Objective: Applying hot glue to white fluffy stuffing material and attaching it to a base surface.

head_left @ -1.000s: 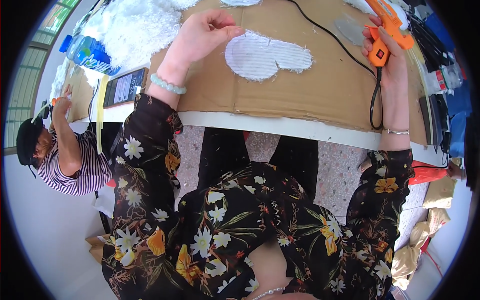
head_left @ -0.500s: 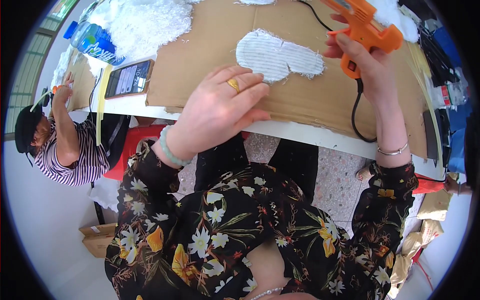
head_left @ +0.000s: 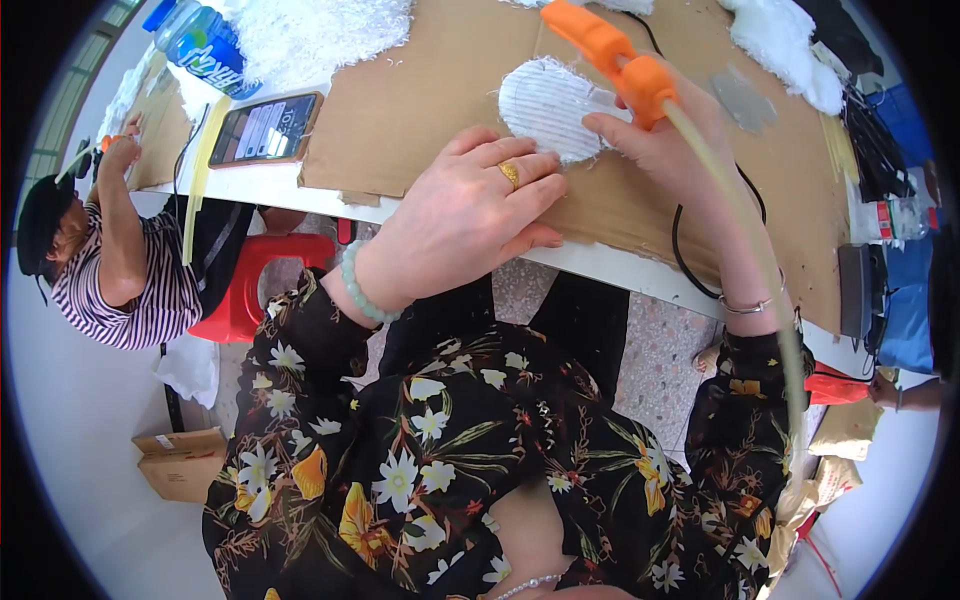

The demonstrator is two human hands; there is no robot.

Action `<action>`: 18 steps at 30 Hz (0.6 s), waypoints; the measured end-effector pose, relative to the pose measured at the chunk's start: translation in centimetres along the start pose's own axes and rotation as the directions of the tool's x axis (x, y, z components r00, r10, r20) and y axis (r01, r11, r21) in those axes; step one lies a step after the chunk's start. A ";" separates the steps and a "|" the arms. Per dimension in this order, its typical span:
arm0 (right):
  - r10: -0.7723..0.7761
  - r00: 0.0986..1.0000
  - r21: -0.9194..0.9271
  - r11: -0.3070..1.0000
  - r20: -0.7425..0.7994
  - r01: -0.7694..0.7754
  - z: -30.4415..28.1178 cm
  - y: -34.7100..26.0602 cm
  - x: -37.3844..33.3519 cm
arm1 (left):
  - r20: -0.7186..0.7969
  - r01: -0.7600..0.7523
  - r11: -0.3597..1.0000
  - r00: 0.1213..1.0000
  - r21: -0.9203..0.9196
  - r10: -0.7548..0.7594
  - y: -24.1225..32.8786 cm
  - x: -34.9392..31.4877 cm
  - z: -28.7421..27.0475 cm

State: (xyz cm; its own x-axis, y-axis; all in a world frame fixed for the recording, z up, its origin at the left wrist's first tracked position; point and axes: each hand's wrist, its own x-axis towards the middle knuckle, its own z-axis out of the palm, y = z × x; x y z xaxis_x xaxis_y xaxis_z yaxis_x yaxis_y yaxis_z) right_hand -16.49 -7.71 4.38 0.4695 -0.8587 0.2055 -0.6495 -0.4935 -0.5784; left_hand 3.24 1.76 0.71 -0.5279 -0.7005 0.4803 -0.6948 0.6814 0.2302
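My right hand (head_left: 680, 135) grips an orange glue gun (head_left: 605, 50). A long, pale, translucent glue stick (head_left: 740, 205) trails from the gun back over my forearm. Below the gun lies a white, striped, sole-shaped fabric piece (head_left: 545, 100) with frayed edges; its right end is partly hidden behind the right hand. My left hand (head_left: 490, 205) rests palm down at the piece's near edge, fingers slightly bent and thumb apart. Nothing shows in its grasp. The brown cardboard (head_left: 420, 110) lies under the fabric.
Fluffy white material (head_left: 310, 45) is heaped at the back left, beside a blue-labelled bottle (head_left: 200, 50) and a phone (head_left: 265, 130). More white fluff (head_left: 785, 50) lies at right. A black cable (head_left: 685, 260) loops by my right wrist. Another person (head_left: 120, 270) works at far left.
My right hand has brought the glue gun left and down over the fabric piece, turning it so the glue stick shows. The left hand has shifted slightly right.
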 end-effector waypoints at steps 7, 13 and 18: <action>-0.242 0.967 -0.244 0.945 -0.075 0.218 1.8 -0.2 0.1 | -0.046 -0.028 0.996 0.998 0.089 0.032 -0.1 -0.4 0.3; -0.233 0.971 -0.367 0.909 -0.051 0.199 2.6 0.2 0.4 | -0.083 -0.012 0.997 0.996 0.082 0.018 -0.2 -0.6 0.9; -0.203 0.979 -0.404 0.898 -0.026 0.176 2.7 0.3 0.5 | -0.090 -0.001 0.998 0.996 0.062 0.007 -0.3 -0.8 1.2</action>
State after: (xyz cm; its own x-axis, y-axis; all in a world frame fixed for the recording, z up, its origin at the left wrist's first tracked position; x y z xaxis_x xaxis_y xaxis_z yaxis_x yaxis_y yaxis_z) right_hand -14.85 -7.93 2.21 0.5759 -0.7438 0.3392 -0.7421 -0.6497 -0.1647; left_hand 3.29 1.85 -0.71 -0.4863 -0.6741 0.5560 -0.7234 0.6675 0.1766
